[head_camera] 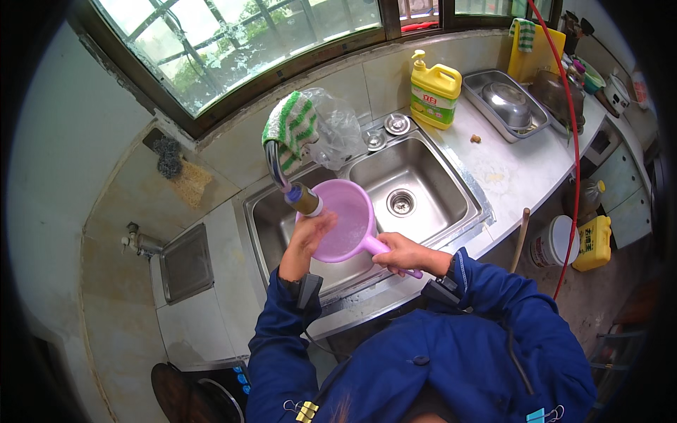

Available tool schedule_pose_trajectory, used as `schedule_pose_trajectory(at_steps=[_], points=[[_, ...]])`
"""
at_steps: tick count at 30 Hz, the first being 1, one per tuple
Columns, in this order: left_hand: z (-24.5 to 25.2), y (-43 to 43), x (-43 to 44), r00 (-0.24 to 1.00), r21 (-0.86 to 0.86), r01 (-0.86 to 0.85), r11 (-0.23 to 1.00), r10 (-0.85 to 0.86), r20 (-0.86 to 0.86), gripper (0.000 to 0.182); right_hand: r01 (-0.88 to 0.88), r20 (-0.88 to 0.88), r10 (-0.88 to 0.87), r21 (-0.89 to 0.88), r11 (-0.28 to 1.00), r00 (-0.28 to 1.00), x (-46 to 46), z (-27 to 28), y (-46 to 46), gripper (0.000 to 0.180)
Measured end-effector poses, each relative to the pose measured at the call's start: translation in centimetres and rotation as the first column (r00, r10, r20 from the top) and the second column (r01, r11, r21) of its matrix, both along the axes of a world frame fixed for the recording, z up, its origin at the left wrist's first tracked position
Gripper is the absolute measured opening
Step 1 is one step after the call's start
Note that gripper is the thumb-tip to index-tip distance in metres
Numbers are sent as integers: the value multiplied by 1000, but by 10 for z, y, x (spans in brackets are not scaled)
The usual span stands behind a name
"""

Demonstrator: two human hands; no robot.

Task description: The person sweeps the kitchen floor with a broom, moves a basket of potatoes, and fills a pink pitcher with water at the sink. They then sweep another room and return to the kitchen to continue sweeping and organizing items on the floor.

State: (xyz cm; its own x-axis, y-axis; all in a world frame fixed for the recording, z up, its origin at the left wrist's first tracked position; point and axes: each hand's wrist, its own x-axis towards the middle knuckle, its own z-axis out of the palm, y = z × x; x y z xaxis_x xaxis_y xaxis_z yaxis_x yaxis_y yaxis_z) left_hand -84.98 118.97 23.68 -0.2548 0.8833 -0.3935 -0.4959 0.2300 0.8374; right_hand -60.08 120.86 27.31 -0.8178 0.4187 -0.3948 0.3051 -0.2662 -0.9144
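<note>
A pink plastic water ladle (346,240) is over the left basin (270,217) of a steel double sink, with its bowl facing up. My right hand (399,253) is closed around its handle. At the bowl's left rim is my left hand (311,232), its fingers reaching over the inside just below the faucet's outlet (305,201). Whether those fingers grip the rim is unclear. Water appears to lie in the bowl. A green-and-white striped cloth (291,124) drapes over the curved chrome faucet (274,164).
Right of these is the other basin (423,174). Behind stand a clear plastic bag (336,127), two sink strainers (396,123) and a yellow pump jug (435,95). A metal tray (508,127) holds an upturned steel bowl (506,103). A red hose (574,132) hangs at right.
</note>
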Motion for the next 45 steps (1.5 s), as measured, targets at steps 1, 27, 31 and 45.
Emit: schedule_pose_trajectory(at_steps=[1, 27, 31, 45], points=[[-2, 0, -3, 1000, 4, 12, 1000, -12, 0, 36, -1, -1, 1, 0, 1000, 1000, 0, 0, 0, 24], [14, -15, -14, 921, -29, 109, 994, -112, -374, 45, 1, -34, -1, -6, 1000, 999, 2, -6, -3, 22], [11, -14, -17, 908, -34, 110, 993, -114, -404, 46, -1, -40, 1, -4, 1000, 999, 2, -6, -3, 22], [-5, -6, -3, 993, -48, 90, 995, -93, -67, 33, 0, -16, 0, -20, 1000, 1000, 3, -6, -2, 20]])
